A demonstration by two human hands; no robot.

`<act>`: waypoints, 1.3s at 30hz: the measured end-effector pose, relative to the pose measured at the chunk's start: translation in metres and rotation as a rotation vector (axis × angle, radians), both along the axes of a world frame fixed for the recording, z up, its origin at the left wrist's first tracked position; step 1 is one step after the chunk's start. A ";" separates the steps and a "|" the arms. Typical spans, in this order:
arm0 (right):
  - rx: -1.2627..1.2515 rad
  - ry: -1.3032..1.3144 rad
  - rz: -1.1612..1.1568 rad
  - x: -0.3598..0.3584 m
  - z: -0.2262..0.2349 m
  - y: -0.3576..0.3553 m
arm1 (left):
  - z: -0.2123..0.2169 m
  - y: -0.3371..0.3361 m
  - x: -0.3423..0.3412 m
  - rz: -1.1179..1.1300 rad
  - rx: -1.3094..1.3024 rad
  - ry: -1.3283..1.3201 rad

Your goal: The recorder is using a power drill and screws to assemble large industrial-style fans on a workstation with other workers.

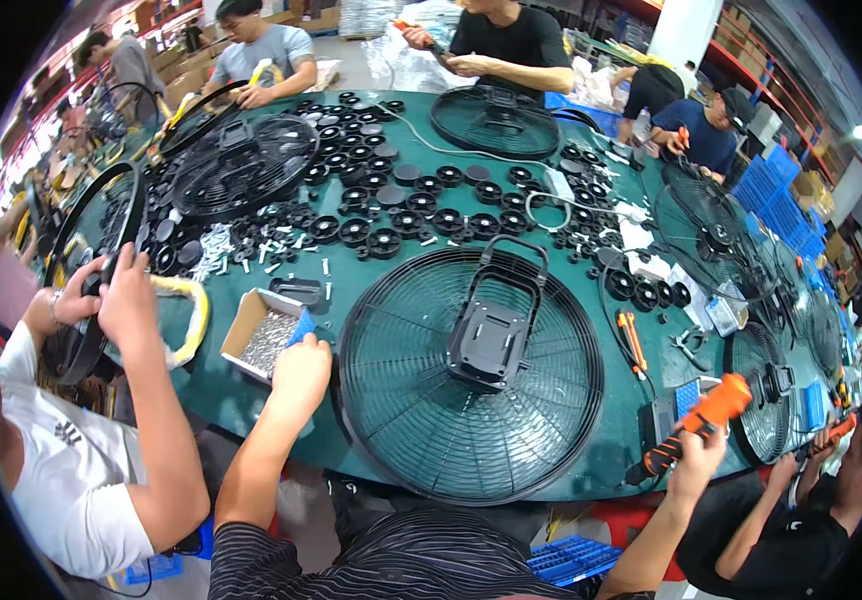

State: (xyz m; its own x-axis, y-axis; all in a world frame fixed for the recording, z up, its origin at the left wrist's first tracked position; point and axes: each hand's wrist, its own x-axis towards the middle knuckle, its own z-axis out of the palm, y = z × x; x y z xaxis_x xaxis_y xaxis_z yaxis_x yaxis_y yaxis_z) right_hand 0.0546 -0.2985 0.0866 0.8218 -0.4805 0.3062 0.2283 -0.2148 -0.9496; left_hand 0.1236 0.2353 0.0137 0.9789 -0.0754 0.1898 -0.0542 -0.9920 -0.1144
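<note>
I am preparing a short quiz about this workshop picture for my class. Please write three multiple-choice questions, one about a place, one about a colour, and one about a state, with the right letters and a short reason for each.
1. Where is the left hand?
A. at the small cardboard box of screws
B. on the middle of the fan grille
C. under the table

2. What colour is the power screwdriver in the right hand?
A. green
B. orange and black
C. white

3. How does the big fan grille in front of the person lie?
A. standing upright on its rim
B. hanging from a hook
C. flat on the green table, with its black motor housing on top

Answers:
1 A, the hand rests at the box's near corner.
2 B, its body is orange with a black front end.
3 C, the round grille lies level on the tabletop.
</note>
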 end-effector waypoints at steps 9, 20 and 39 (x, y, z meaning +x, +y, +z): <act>0.308 -0.316 0.210 -0.027 0.028 -0.003 | 0.010 -0.003 -0.011 -0.005 -0.064 -0.016; -0.149 -0.322 -0.101 0.017 0.012 0.030 | 0.045 0.064 0.011 0.262 0.059 0.095; 0.083 -0.164 0.189 0.028 -0.025 0.026 | 0.037 0.067 0.017 0.377 -0.038 0.293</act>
